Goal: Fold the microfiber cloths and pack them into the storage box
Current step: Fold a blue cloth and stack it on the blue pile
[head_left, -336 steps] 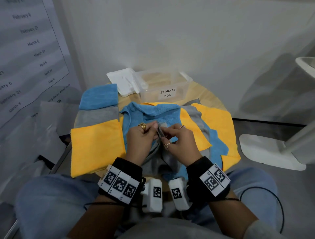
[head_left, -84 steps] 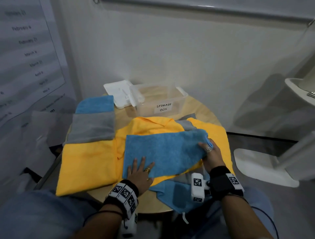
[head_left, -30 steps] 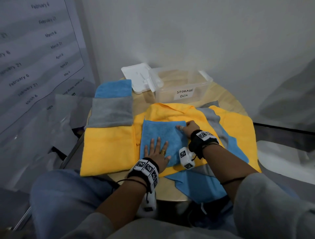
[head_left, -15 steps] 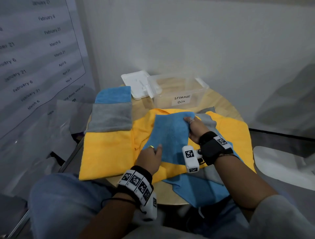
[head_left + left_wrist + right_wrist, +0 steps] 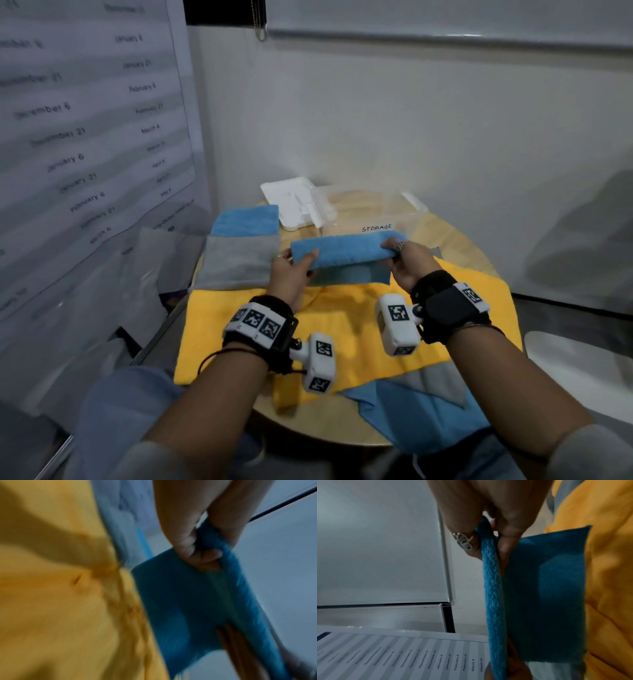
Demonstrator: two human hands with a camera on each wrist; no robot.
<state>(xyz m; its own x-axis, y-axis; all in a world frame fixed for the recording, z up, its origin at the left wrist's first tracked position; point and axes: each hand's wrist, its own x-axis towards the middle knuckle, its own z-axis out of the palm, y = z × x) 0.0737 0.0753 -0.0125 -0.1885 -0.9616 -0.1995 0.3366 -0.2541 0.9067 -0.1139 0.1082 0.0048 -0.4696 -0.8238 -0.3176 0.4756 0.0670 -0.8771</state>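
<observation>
A folded blue microfiber cloth [image 5: 346,255] hangs in the air above the table, stretched between both hands. My left hand [image 5: 294,265] pinches its left end [image 5: 212,561]. My right hand [image 5: 402,255] pinches its right end [image 5: 489,545], and a flap of the cloth hangs below the fold. Just behind the cloth stands the clear storage box [image 5: 376,214], labelled STORAGE, with nothing visible inside. Unfolded yellow cloths [image 5: 359,329] lie spread beneath my hands, with blue [image 5: 424,414] and grey [image 5: 435,380] ones at the table's near right edge.
At the table's left lie folded cloths in a row: blue [image 5: 246,219], grey [image 5: 239,262] and yellow [image 5: 212,329]. The box's white lid [image 5: 294,202] rests left of the box. A wall poster [image 5: 85,130] hangs to the left, a white wall stands behind.
The blue cloth was pressed flat on the yellow cloths a second ago. Both hands have since folded it and lifted it off the table toward the storage box.
</observation>
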